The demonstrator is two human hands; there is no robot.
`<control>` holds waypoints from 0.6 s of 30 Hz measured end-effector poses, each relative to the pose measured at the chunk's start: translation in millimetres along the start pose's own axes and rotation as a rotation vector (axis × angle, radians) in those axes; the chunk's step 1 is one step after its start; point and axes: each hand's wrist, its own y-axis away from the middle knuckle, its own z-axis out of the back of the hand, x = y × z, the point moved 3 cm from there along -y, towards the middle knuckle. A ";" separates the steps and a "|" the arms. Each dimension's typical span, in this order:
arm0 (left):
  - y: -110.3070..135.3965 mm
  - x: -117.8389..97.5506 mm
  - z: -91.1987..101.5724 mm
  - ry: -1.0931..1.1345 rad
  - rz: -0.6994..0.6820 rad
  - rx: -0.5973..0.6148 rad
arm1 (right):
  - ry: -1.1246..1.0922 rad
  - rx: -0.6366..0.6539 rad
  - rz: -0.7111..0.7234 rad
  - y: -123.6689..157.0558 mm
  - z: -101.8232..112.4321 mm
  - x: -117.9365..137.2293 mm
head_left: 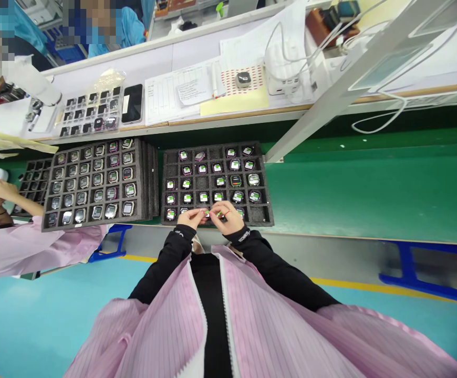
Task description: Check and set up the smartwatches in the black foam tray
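Note:
Over the front row of a dark foam tray (202,183), my left hand (189,217) and my right hand (228,217) meet with fingertips pinched. Between them is a small watch body (207,213), mostly covered by the fingers, with a bit of green showing. Both hands appear to hold it. The tray's square cells carry several strapless watch bodies (235,164) with green-and-white labels on their faces. A few cells hold nothing, such as the front right corner one.
Left of my tray, a stack of foam trays (148,181) carries more watches. A co-worker's hands (3,193) are at far left. The shelf behind holds a phone (132,104), papers (161,100), a clear blister tray (89,113) and a white charger (281,71). A slanted white post (315,105) rises at right.

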 end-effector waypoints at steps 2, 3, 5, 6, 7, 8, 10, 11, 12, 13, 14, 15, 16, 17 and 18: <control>9.9 -12.1 -3.1 0.034 -0.004 0.045 | -0.146 -0.077 -0.111 -0.9 5.5 6.1; 14.7 -17.8 -5.2 0.039 -0.005 0.080 | -0.212 -0.094 -0.160 -1.7 7.0 8.9; 22.9 -28.0 -9.4 0.023 -0.008 0.144 | -0.313 -0.114 -0.212 -3.9 9.3 15.1; 26.1 -32.3 -10.8 0.014 -0.011 0.159 | -0.341 -0.133 -0.217 -5.2 10.8 18.4; 28.7 -36.0 -11.6 0.010 -0.015 0.162 | -0.352 -0.166 -0.216 -6.5 12.9 21.6; 30.6 -39.0 -12.0 0.008 -0.018 0.162 | -0.351 -0.204 -0.211 -7.7 15.3 24.8; 32.9 -43.6 -12.1 0.004 -0.027 0.165 | -0.335 -0.254 -0.194 -9.5 19.9 31.0; 33.5 -45.3 -11.7 0.000 -0.035 0.166 | -0.327 -0.258 -0.179 -10.2 21.9 34.2; 33.8 -46.6 -11.2 -0.004 -0.046 0.166 | -0.319 -0.256 -0.162 -10.7 23.8 37.4; 33.8 -47.6 -10.8 -0.010 -0.058 0.166 | -0.312 -0.252 -0.144 -10.9 25.7 40.5; 33.7 -48.2 -10.3 -0.014 -0.069 0.165 | -0.304 -0.253 -0.130 -10.8 27.6 43.2; 33.4 -48.3 -9.9 -0.017 -0.075 0.168 | -0.296 -0.263 -0.121 -10.5 29.5 45.6; 33.1 -48.2 -9.8 -0.018 -0.074 0.175 | -0.288 -0.276 -0.117 -10.0 31.2 47.6; 32.9 -47.7 -9.9 -0.017 -0.066 0.186 | -0.281 -0.289 -0.117 -9.4 32.5 49.2; 32.8 -47.1 -10.1 -0.012 -0.052 0.199 | -0.275 -0.296 -0.120 -8.8 33.4 50.5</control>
